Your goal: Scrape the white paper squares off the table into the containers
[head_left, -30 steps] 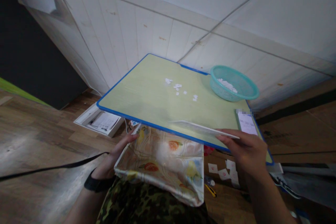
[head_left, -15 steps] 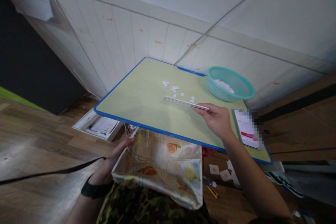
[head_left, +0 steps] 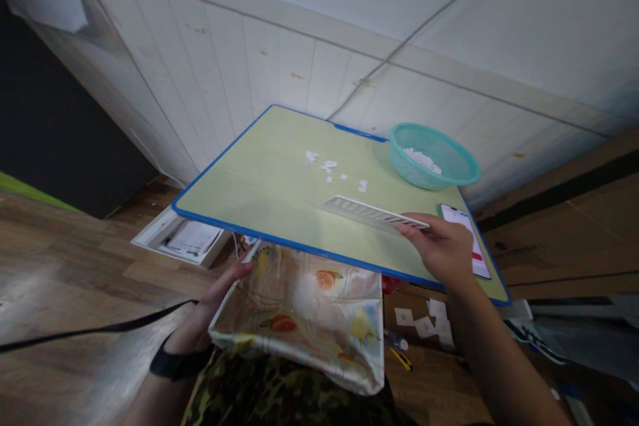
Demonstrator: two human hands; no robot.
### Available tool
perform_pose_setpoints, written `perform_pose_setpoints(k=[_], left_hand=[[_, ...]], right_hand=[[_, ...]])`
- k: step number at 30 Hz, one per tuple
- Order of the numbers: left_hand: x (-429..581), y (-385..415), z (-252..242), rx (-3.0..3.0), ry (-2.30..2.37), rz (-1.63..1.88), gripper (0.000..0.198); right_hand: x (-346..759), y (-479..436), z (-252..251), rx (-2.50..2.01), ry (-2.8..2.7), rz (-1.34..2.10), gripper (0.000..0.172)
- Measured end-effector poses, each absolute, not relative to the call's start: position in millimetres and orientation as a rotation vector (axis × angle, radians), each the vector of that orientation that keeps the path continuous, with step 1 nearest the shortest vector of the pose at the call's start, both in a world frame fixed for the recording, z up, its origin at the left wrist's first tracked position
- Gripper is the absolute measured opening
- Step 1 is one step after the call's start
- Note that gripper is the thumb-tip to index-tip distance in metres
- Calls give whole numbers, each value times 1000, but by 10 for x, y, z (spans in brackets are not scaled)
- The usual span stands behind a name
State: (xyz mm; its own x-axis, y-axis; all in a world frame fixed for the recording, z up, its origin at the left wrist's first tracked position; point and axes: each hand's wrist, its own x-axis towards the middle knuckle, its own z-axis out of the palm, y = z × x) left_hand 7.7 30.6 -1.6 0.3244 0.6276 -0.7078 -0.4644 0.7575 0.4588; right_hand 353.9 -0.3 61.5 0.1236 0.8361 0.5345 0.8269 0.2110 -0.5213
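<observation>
My right hand (head_left: 442, 246) grips one end of a white slotted strip (head_left: 372, 212), tilted over the front part of the green board (head_left: 249, 180) with blue edging. Behind the strip, several small white pieces (head_left: 329, 165) lie scattered on the board. A teal basket (head_left: 459, 163) with many white pieces inside stands at the board's back right. My left hand (head_left: 239, 271) holds the left rim of a fruit-patterned, cloth-lined tray (head_left: 299, 339) below the board's front edge; part of its fingers is hidden.
A phone (head_left: 464, 233) lies on the board's right side. White cards (head_left: 424, 326) and a yellow cutter (head_left: 401, 359) are below at the right. An open white box (head_left: 174, 243) sits on the floor at the left. A wall stands behind the board.
My right hand has moved right and toward the board's front edge with the strip, away from the white pieces. My left hand still holds the tray.
</observation>
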Motion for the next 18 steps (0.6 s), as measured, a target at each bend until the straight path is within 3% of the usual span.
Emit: perform_pose_setpoints(k=[10, 18], left_hand=[[128, 268, -20, 295, 1024, 675, 61], [217, 285, -9, 243, 1039, 650, 61]], right_hand=[[3786, -399, 550, -1665, -1620, -187, 11], [3739, -525, 605, -1657, -1732, -26, 12]])
